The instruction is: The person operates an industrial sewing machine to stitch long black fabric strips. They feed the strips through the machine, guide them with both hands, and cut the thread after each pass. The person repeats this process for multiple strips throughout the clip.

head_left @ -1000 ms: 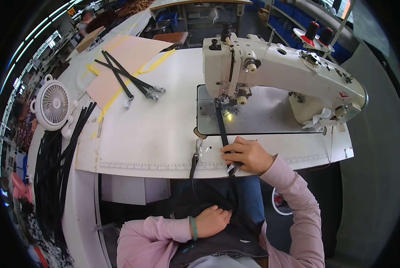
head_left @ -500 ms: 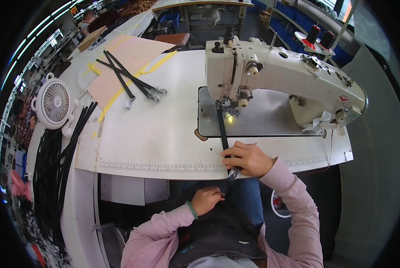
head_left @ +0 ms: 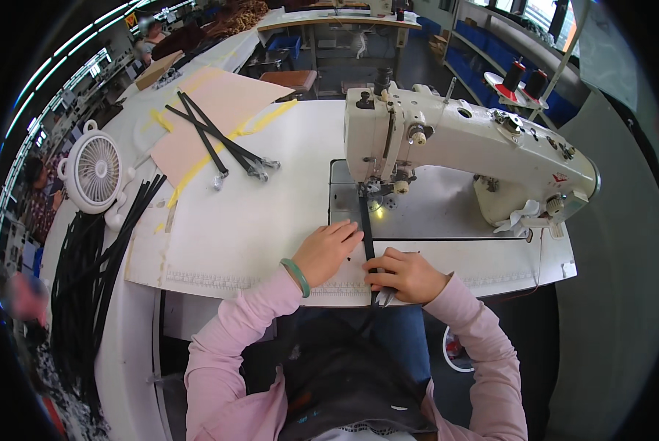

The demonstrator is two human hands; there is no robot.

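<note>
A narrow black strap [head_left: 365,229] runs from under the needle of the white sewing machine [head_left: 447,143] toward me across the table. My right hand [head_left: 406,275] grips the strap near the table's front edge. Just left of the strap, my left hand [head_left: 328,248] lies flat on the white table [head_left: 256,228], fingers stretched toward the strap and close to touching it. A green bangle sits on my left wrist.
Several finished black straps [head_left: 219,140] with metal ends lie on a pink sheet [head_left: 212,121] at the back left. A small white fan [head_left: 94,175] stands at the left edge, beside a bundle of long black straps [head_left: 98,272] hanging off the table. Dark fabric covers my lap.
My left hand has come up from my lap and now rests on the table beside the strap. My right hand stays on the strap.
</note>
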